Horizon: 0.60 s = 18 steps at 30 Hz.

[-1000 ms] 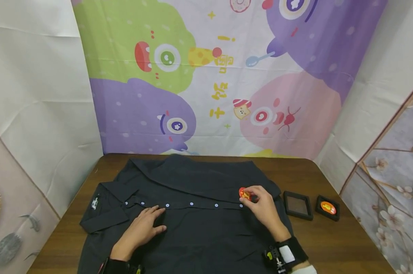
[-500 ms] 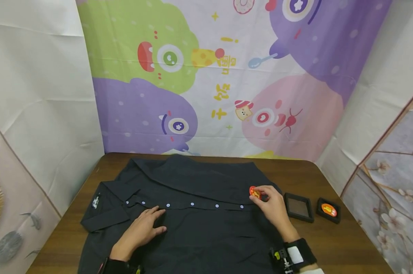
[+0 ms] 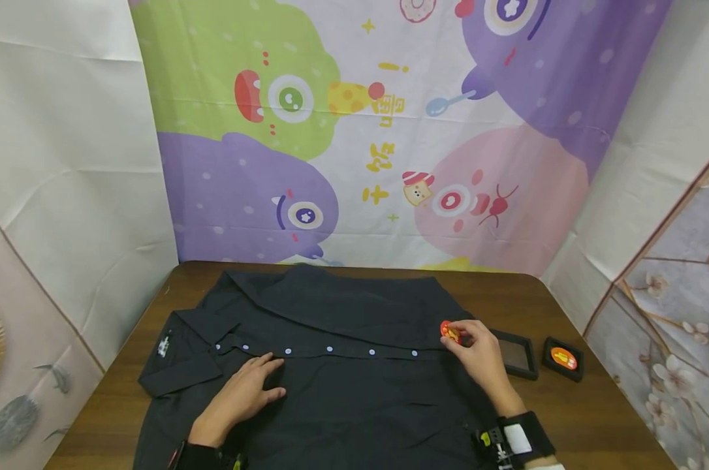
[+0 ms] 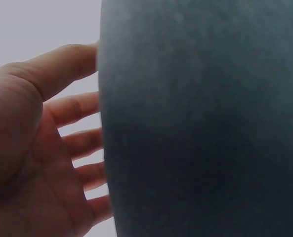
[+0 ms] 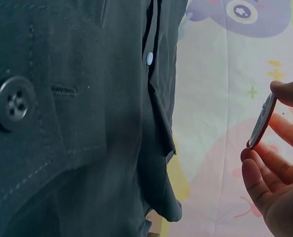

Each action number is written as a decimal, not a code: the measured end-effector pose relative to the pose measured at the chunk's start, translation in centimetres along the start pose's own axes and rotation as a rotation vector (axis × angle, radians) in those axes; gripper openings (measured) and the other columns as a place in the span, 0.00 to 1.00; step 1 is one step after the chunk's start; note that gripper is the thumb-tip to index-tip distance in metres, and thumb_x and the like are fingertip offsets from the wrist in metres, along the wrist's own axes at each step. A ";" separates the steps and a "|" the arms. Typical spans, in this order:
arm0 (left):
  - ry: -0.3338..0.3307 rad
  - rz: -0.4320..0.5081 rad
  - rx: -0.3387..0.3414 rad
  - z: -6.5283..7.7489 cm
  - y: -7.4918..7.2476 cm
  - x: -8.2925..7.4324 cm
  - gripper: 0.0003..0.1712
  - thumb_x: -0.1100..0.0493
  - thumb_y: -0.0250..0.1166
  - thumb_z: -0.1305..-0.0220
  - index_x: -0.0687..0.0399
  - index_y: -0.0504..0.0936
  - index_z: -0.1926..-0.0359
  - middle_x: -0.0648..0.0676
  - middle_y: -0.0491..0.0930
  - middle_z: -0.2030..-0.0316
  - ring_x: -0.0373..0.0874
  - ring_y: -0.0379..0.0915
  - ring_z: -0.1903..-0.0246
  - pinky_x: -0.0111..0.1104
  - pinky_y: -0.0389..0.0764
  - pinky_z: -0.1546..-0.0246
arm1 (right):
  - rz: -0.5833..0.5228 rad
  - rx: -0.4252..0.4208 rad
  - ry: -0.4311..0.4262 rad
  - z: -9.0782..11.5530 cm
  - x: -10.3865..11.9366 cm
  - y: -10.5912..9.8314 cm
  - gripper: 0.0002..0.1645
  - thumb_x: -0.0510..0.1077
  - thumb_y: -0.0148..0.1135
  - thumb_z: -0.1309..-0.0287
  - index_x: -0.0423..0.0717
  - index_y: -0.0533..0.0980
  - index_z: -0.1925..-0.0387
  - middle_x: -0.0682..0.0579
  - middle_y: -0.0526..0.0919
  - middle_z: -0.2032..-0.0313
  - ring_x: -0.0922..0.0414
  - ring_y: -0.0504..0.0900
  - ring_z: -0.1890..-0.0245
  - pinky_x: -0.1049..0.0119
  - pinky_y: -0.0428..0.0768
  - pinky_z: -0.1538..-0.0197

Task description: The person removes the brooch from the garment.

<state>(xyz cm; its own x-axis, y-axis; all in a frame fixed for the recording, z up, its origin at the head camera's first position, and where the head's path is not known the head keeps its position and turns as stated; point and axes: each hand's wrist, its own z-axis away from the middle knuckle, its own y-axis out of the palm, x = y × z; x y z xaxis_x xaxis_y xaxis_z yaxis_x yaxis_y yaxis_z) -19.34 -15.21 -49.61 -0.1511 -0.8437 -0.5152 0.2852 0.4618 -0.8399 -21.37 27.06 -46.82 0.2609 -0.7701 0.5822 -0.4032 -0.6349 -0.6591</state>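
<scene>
A dark button-up shirt [image 3: 354,405] lies spread over the wooden table, a row of pale buttons across its middle and a collar at the left. My left hand [image 3: 243,388] rests on it with fingers extended near the placket; in the left wrist view dark cloth hides the fingertips. Between thumb and fingertips of my right hand [image 3: 482,358] is a round red-and-yellow badge [image 3: 450,332], held above the shirt's right side. Seen edge-on in the right wrist view, the badge [image 5: 262,121] is thin with a grey back.
Right of the shirt stands a black square frame [image 3: 521,375] with a see-through middle, partly behind my right hand. Beside it lies a smaller black case [image 3: 574,375] with an orange-red oval in it. A cartoon-print cloth [image 3: 354,241] hangs behind the table [image 3: 601,424].
My right hand has moved to the right with the badge, away from the button row and toward the black frame. The left hand has stayed in place.
</scene>
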 end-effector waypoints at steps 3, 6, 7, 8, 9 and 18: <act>-0.002 0.002 0.001 0.0 -0.1 0.0 0.34 0.50 0.69 0.41 0.57 0.74 0.36 0.67 0.66 0.33 0.68 0.59 0.33 0.61 0.64 0.38 | 0.013 -0.010 0.001 0.0 -0.1 -0.2 0.17 0.38 0.77 0.57 0.39 0.84 0.62 0.42 0.83 0.62 0.50 0.82 0.65 0.69 0.78 0.66; -0.001 0.004 -0.001 0.0 -0.1 0.1 0.34 0.50 0.69 0.41 0.57 0.74 0.37 0.67 0.66 0.33 0.68 0.59 0.33 0.61 0.64 0.38 | 0.029 -0.019 0.005 0.0 -0.2 -0.4 0.17 0.39 0.77 0.56 0.39 0.84 0.62 0.42 0.83 0.62 0.49 0.83 0.65 0.67 0.79 0.66; 0.000 0.005 -0.002 0.0 -0.1 0.1 0.34 0.50 0.70 0.41 0.57 0.74 0.37 0.67 0.66 0.33 0.68 0.59 0.33 0.61 0.64 0.38 | 0.034 -0.021 0.004 0.0 -0.4 -0.4 0.17 0.39 0.77 0.56 0.39 0.84 0.61 0.42 0.83 0.62 0.49 0.83 0.65 0.66 0.80 0.66; -0.001 0.006 -0.002 0.0 -0.1 0.1 0.33 0.50 0.70 0.41 0.57 0.74 0.37 0.67 0.66 0.33 0.68 0.59 0.33 0.61 0.64 0.38 | 0.037 -0.027 0.003 0.0 -0.4 -0.5 0.17 0.39 0.77 0.56 0.38 0.84 0.61 0.42 0.83 0.62 0.48 0.83 0.65 0.65 0.80 0.66; -0.003 0.008 0.002 0.0 -0.1 0.1 0.33 0.50 0.70 0.41 0.57 0.74 0.37 0.67 0.66 0.33 0.68 0.59 0.33 0.61 0.64 0.38 | 0.038 -0.034 -0.001 0.0 -0.5 -0.5 0.17 0.39 0.77 0.57 0.38 0.84 0.62 0.42 0.83 0.62 0.48 0.83 0.65 0.64 0.81 0.66; -0.017 0.022 0.020 0.0 -0.2 0.0 0.33 0.50 0.69 0.41 0.57 0.74 0.37 0.67 0.65 0.33 0.69 0.57 0.32 0.61 0.63 0.38 | 0.008 -0.088 -0.040 0.0 -1.0 -1.3 0.18 0.43 0.77 0.57 0.38 0.83 0.63 0.42 0.82 0.64 0.50 0.82 0.68 0.73 0.76 0.68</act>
<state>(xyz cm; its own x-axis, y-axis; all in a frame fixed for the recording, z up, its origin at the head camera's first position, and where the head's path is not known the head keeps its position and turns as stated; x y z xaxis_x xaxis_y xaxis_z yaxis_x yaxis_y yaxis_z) -19.40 -15.33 -49.43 -0.1289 -0.8381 -0.5300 0.3075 0.4744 -0.8249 -21.15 28.64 -46.56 0.2912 -0.7780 0.5567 -0.4802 -0.6222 -0.6183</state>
